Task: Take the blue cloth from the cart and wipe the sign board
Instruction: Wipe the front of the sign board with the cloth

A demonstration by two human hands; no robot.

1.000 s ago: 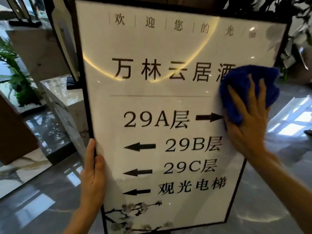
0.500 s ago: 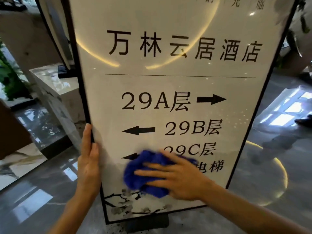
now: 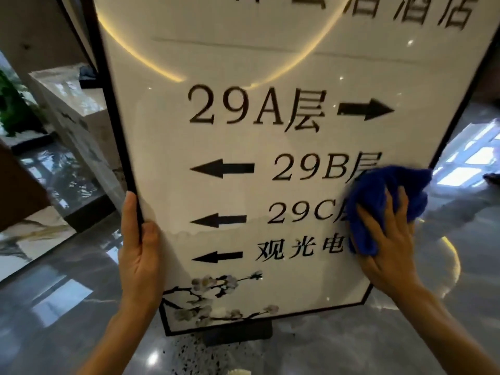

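A person's right hand (image 3: 389, 247) presses a bunched blue cloth (image 3: 384, 201) flat against the lower right part of a white sign board (image 3: 243, 63), beside its black frame, covering the ends of the "29B", "29C" and bottom text lines. The fingers (image 3: 369, 220) of that hand lie spread and mostly straight over the cloth, which bulges out above and to the right of them. The left hand (image 3: 140, 255) holds the board's left edge, the thumb (image 3: 153, 236) lying on the glossy face and one long finger running up the outside of the black frame; the remaining fingers appear to wrap behind the board, though the view hides them. The board stands upright on a dark base (image 3: 238, 334) on a polished grey floor (image 3: 54, 307) that mirrors ceiling lights and bright windows. Black arrows and lettering run down the board's face, with a painted flowering branch (image 3: 216, 288) at its foot and a curved light reflection near the top. To the left stand a pale marble block (image 3: 70, 104) and green foliage (image 3: 10, 104).
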